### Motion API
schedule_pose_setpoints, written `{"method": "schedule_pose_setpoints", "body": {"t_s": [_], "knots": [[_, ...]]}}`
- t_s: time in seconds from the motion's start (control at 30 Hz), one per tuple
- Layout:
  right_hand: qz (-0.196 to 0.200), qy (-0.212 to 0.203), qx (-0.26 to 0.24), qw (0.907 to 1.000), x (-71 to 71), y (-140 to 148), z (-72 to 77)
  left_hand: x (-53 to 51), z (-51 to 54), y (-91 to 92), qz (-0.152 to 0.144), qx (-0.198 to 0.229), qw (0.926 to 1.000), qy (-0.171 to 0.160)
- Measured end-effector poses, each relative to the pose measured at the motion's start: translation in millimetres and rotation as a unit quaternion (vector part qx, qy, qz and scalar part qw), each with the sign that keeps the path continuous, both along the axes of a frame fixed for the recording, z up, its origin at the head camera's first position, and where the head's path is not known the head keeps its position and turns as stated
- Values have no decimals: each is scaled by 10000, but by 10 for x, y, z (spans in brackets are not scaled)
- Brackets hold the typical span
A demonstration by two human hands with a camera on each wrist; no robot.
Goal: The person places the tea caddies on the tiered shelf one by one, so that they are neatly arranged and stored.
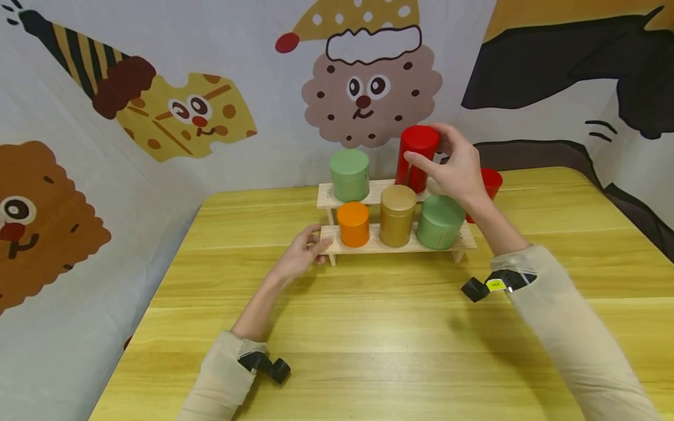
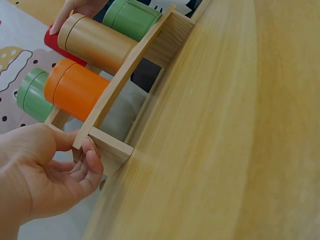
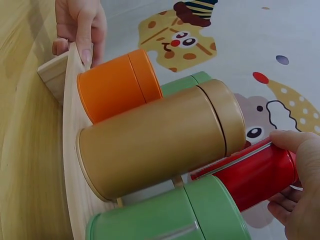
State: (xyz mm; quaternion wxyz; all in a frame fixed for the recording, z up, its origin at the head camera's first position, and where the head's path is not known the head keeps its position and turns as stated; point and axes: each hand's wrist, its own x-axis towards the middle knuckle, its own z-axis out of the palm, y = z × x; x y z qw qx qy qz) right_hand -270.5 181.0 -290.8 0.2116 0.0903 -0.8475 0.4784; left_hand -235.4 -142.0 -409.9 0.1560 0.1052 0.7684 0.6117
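Observation:
A two-step wooden rack [image 1: 329, 238] stands on the table. My left hand [image 1: 303, 251] pinches the left end of its lower step, thumb on top and fingers beneath, as the left wrist view shows. My right hand [image 1: 457, 166] grips a tall red canister [image 1: 413, 164] at the upper step, thumb on the near side. Whether its base touches the step cannot be told. A green canister [image 1: 350, 175] sits at the upper step's left. Along the lower step stand an orange canister [image 1: 353, 224], a taller gold canister [image 1: 398, 216] and a wide green canister [image 1: 439, 223].
Another red canister [image 1: 491, 183] is beyond the rack's right end, partly hidden by my right wrist. Behind the rack hangs a white cloth [image 1: 279, 117] printed with cartoon biscuits and cheese. The wooden table [image 1: 368, 327] extends in front of the rack.

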Motion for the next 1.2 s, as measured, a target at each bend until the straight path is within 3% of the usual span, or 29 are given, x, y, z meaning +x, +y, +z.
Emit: {"method": "schedule_pose_setpoints", "body": {"t_s": [1.2], "knots": [[448,-353,2,9984,-91,-290,-70,25,4,-11,-37,32,10000,-43]]}}
